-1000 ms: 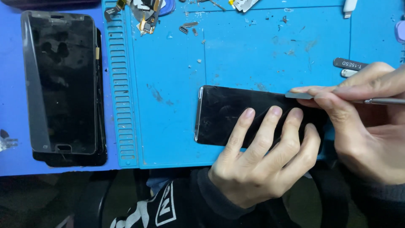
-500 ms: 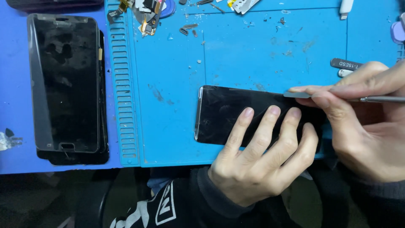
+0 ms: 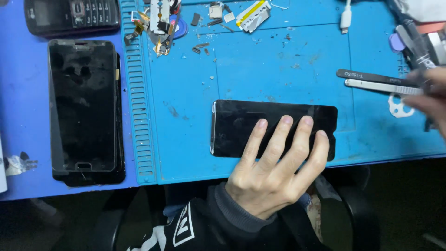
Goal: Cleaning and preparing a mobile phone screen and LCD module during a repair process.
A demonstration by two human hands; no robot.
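the left hand (image 3: pixel 274 172) lies flat with four fingers spread and straight, pressing down on the black rectangular glass-fronted phone (image 3: pixel 274 128), which rests lengthwise on the blue silicone work mat (image 3: pixel 260 69) near its front edge; the fingertips cover much of the phone's near right part, and the thumb is hidden under the palm side, so its position cannot be told. the dark sleeve with a white printed patch (image 3: pixel 195 227) runs off the near edge of the view. the right hand (image 3: pixel 429 95) is at the right edge, blurred and cut off by the frame; whether its fingers are closed on anything cannot be told, though it is over the ends of two thin flat metal pry tools, one dark and one silvery (image 3: pixel 376 82), lying just beyond the phone on the right. a small pale plastic piece (image 3: pixel 398 106) sits just beside them, partly covered by the blur. far left, a second black flat phone stacked on a dark back part (image 3: pixel 83 107) lies on the darker blue table surface (image 3: pixel 23 116), with a black keypad phone (image 3: pixel 69 16) beyond it, cut off at the top. small metal parts and scraps (image 3: pixel 160 23) clutter the far side of the mat, too small to identify. a white cable plug (image 3: pixel 345 16) enters from the top.
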